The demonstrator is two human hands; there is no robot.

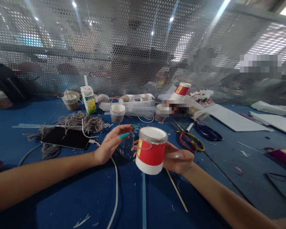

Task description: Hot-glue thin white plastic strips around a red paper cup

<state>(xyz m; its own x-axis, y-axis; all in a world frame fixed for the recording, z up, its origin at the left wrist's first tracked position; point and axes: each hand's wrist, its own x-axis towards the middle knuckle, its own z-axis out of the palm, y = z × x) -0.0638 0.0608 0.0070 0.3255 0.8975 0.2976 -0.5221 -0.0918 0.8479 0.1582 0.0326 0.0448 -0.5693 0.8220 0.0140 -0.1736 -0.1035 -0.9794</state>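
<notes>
A red and white paper cup with a grey cord band under its rim is in my right hand. My right fingers wrap behind the cup and are partly hidden by it. A grey cord loop hangs on the cup's near side. Just left of the cup is my left hand, its thumb and fingers apart and teal nails toward the cup. I see nothing held in it. Below the cup, a thin wooden stick lies on the blue table.
A phone with a white cable lies left, beside tangled grey cord. Behind are a drink carton and a cord-handled cup. Scissors and white sheets lie right. A perforated metal panel stands behind.
</notes>
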